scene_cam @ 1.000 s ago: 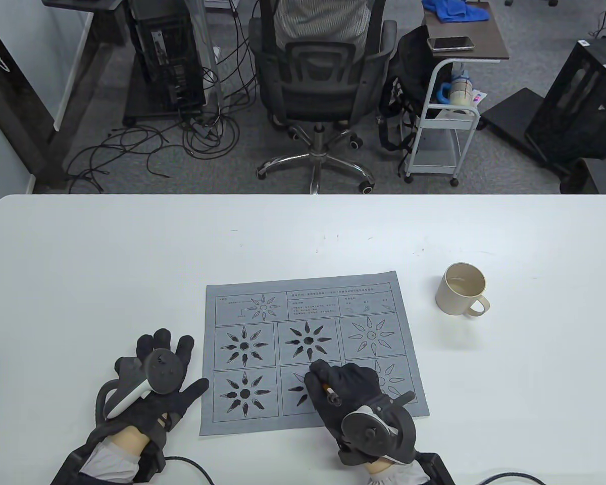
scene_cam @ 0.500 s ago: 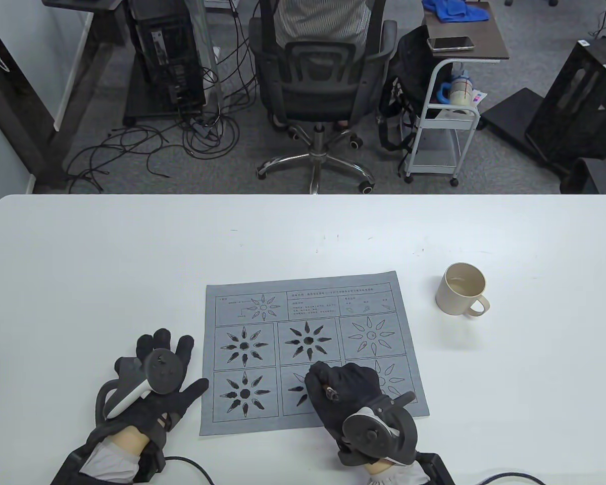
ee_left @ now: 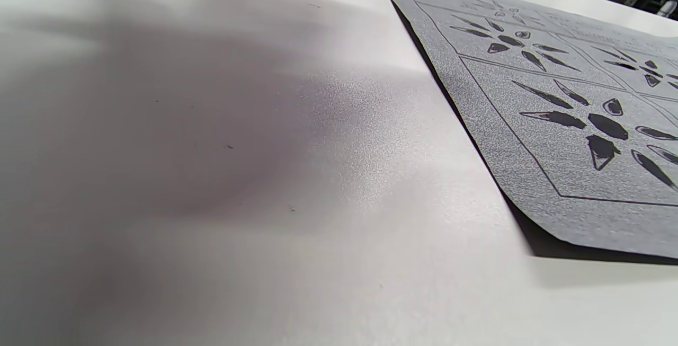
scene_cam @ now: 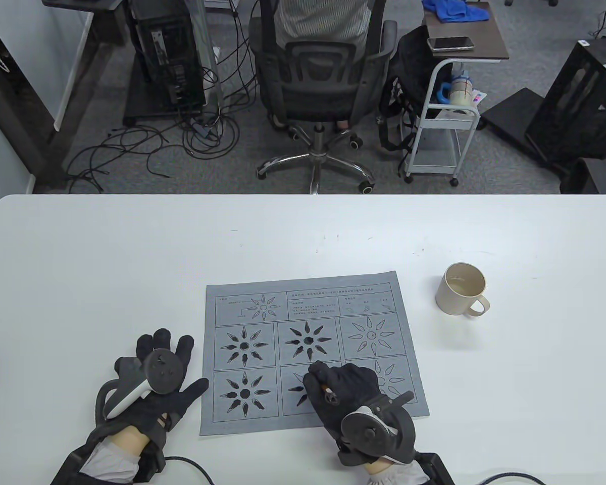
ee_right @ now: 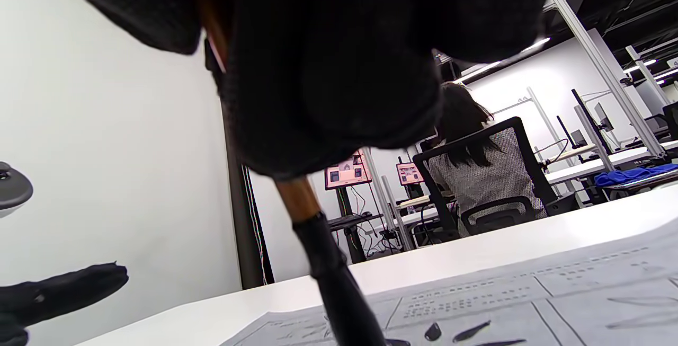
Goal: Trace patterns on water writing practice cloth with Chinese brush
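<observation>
A grey water writing cloth [scene_cam: 313,353] lies on the white table [scene_cam: 131,262], printed with several sunburst patterns; three are filled dark. My right hand [scene_cam: 343,391] grips a Chinese brush [scene_cam: 328,393] over the bottom middle pattern, which is partly filled. In the right wrist view the brush shaft [ee_right: 318,245] runs down from my fingers to the cloth [ee_right: 556,298]. My left hand [scene_cam: 156,379] lies flat and spread on the table just left of the cloth, holding nothing. The left wrist view shows the cloth's left edge [ee_left: 529,102]; that hand is out of view there.
A beige mug [scene_cam: 462,289] stands on the table right of the cloth. Beyond the far table edge are an office chair [scene_cam: 318,76] with a seated person, a small cart [scene_cam: 449,101] and cables on the floor.
My right hand shifted very slightly left over the bottom middle pattern, with the brush tilting a little. The left hand has not moved.
</observation>
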The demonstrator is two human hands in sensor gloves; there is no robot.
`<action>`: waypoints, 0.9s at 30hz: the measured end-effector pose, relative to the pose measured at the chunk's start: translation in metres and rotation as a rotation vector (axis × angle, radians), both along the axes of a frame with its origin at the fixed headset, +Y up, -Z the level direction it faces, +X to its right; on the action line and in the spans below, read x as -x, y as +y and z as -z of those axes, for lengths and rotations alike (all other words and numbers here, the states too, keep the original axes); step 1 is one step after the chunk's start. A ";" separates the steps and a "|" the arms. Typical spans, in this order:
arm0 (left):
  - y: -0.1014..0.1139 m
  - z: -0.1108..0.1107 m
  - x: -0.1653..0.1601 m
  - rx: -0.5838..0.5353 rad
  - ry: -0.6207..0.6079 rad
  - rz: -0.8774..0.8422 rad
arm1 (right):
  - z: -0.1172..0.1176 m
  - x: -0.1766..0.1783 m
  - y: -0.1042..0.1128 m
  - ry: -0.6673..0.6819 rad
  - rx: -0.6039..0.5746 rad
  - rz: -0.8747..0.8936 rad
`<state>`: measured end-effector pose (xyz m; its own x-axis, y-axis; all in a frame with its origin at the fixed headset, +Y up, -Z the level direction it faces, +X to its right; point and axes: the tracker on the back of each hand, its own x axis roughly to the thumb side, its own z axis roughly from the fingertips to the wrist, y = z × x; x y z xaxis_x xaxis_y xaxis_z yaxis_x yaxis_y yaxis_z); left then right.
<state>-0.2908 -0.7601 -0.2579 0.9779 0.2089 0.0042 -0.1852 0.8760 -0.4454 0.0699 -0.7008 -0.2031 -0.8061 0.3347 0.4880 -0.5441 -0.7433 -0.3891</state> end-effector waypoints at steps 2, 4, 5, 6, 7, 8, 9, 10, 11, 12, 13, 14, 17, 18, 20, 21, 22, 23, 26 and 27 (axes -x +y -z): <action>0.000 0.000 0.000 0.000 0.000 0.000 | 0.000 0.000 0.000 0.000 -0.002 0.001; 0.000 0.000 0.000 0.000 0.000 0.001 | 0.000 0.000 0.000 0.003 -0.003 0.004; 0.000 0.000 0.000 0.000 0.000 0.001 | 0.000 0.000 0.000 0.004 -0.004 0.005; 0.000 0.000 0.000 0.000 0.000 0.001 | 0.000 0.000 0.000 0.005 -0.005 0.005; 0.000 0.000 0.000 0.000 0.000 0.000 | 0.000 0.000 0.000 0.008 -0.006 0.006; 0.000 0.000 0.000 0.000 0.000 0.001 | 0.000 0.000 0.000 0.009 -0.006 0.008; 0.000 0.000 0.000 0.000 0.000 0.001 | 0.000 0.000 0.000 0.010 -0.006 0.009; 0.000 0.000 0.000 0.000 0.000 0.001 | 0.000 0.001 0.000 0.011 -0.007 0.009; 0.000 0.000 0.000 0.000 0.000 0.001 | 0.000 0.001 0.000 0.011 -0.008 0.009; 0.000 0.000 0.000 0.000 0.000 0.001 | 0.000 0.001 0.000 0.012 -0.009 0.010; 0.000 0.000 0.000 0.000 0.000 0.001 | 0.000 0.001 0.000 0.012 -0.010 0.011; 0.000 0.000 0.000 0.000 0.000 0.001 | -0.001 0.000 0.000 0.011 -0.011 0.011; 0.000 0.000 0.000 0.000 0.000 0.001 | -0.001 0.000 0.000 0.010 -0.013 0.011; 0.000 0.000 0.000 0.000 0.000 0.001 | -0.001 0.000 0.000 0.009 -0.013 0.010; 0.000 0.000 0.000 0.000 0.001 0.000 | -0.001 0.000 0.000 0.007 -0.015 0.008; 0.000 0.000 0.000 0.000 0.001 0.000 | -0.001 0.000 0.000 0.007 -0.015 0.005; 0.000 0.000 0.000 0.001 0.001 0.000 | -0.001 0.000 0.000 0.007 -0.018 0.006; 0.000 0.000 0.000 0.001 0.000 0.000 | -0.002 0.000 0.000 0.008 -0.022 0.009; 0.000 0.000 0.000 0.001 0.000 0.000 | -0.002 0.000 0.000 0.010 -0.024 0.015; 0.000 0.000 0.000 0.001 0.000 0.000 | -0.002 0.000 0.000 0.009 -0.024 0.016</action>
<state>-0.2907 -0.7599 -0.2577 0.9780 0.2084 0.0038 -0.1849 0.8756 -0.4461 0.0701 -0.7006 -0.2013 -0.7963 0.3353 0.5034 -0.5593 -0.7253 -0.4015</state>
